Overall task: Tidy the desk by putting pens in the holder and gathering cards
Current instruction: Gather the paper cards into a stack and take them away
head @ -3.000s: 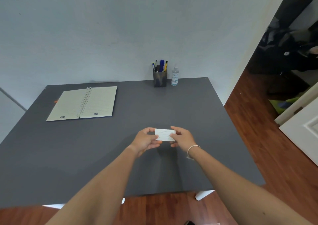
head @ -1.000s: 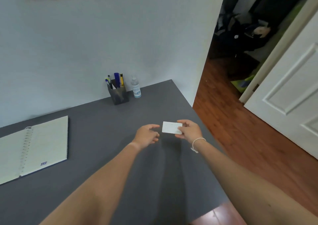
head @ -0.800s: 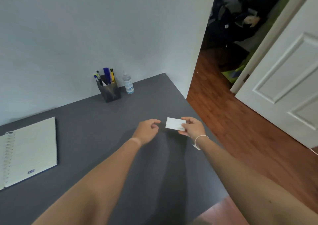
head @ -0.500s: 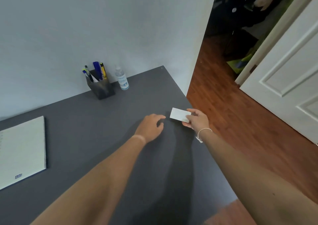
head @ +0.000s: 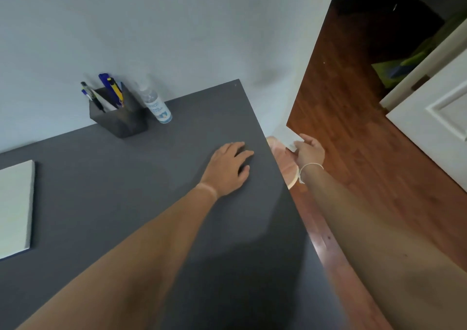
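Observation:
My right hand (head: 308,151) holds a small stack of white cards (head: 287,137) out past the right edge of the dark grey desk (head: 126,190), above a round pale stool (head: 288,170). Near that same edge my left hand (head: 228,168) lies flat on the desk with fingers spread and nothing in it. At the back, against the wall, a dark pen holder (head: 118,116) contains several pens (head: 112,92).
A clear sanitizer bottle (head: 155,103) stands right of the pen holder. An open notebook (head: 15,208) lies at the desk's left edge. Wooden floor (head: 366,140) and a white door (head: 439,127) are to the right.
My left hand let go of the cards and settled flat on the desk. My right hand carried the cards rightward, off the desk's edge. The view swung to the right.

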`<state>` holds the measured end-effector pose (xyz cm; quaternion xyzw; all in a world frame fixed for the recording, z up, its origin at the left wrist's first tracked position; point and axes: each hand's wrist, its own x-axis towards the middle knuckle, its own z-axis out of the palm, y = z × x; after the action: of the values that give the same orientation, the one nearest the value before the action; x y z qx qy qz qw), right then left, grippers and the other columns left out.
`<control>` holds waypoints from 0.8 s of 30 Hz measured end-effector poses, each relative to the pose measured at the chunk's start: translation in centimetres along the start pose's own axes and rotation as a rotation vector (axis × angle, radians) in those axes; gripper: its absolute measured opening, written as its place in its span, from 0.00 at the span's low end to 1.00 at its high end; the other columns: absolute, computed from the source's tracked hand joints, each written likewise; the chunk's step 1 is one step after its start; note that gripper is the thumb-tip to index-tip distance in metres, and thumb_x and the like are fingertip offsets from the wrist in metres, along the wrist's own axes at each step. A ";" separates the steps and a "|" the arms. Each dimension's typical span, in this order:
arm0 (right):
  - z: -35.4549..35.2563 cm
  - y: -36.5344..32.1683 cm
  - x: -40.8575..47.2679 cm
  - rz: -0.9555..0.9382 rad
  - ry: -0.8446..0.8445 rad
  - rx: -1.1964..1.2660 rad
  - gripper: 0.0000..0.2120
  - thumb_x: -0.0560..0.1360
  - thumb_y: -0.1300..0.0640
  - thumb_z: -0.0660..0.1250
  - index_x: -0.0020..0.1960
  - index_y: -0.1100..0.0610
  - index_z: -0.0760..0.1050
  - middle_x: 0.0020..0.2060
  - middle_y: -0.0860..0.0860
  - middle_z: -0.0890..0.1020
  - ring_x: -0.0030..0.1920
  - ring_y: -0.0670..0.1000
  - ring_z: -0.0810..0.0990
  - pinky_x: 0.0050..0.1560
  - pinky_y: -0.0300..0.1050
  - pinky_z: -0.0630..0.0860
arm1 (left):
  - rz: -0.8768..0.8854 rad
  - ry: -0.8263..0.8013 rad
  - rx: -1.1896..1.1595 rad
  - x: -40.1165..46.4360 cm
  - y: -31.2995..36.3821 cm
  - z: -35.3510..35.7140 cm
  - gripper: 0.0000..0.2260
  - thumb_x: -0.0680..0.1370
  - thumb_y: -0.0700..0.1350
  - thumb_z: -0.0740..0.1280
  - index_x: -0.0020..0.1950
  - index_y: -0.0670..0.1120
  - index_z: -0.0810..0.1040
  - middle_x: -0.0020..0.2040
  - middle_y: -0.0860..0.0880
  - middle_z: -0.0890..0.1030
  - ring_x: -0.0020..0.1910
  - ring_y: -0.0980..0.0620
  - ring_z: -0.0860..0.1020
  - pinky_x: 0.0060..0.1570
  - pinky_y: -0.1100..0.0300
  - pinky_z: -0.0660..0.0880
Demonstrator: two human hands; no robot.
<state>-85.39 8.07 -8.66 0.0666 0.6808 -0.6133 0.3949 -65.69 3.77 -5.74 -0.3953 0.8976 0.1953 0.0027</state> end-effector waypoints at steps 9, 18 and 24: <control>1.3 3.2 7.1 0.093 0.045 -0.169 0.16 0.71 0.70 0.61 0.55 0.58 0.77 0.50 0.58 0.81 0.36 0.53 0.79 0.24 0.33 0.76 | 0.036 0.058 0.059 3.9 0.1 0.8 0.20 0.76 0.53 0.57 0.68 0.52 0.71 0.72 0.46 0.69 0.72 0.43 0.66 0.73 0.49 0.56; 3.6 8.4 11.5 0.198 0.033 -0.276 0.25 0.69 0.68 0.62 0.66 0.55 0.73 0.55 0.57 0.82 0.44 0.55 0.80 0.21 0.33 0.71 | 0.062 0.152 0.020 4.2 -0.7 1.7 0.21 0.75 0.53 0.60 0.67 0.51 0.72 0.70 0.48 0.72 0.69 0.46 0.68 0.71 0.52 0.58; 4.3 9.5 13.2 0.214 0.033 -0.255 0.20 0.72 0.68 0.60 0.61 0.56 0.75 0.51 0.57 0.81 0.42 0.55 0.78 0.22 0.33 0.72 | 0.058 0.153 0.026 4.4 -0.8 1.8 0.21 0.74 0.52 0.61 0.67 0.51 0.73 0.70 0.48 0.72 0.69 0.47 0.68 0.72 0.53 0.58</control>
<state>-86.94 1.32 -23.97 0.0981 0.7486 -0.4753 0.4518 -68.41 0.80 -8.39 -0.3828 0.9087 0.1531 -0.0663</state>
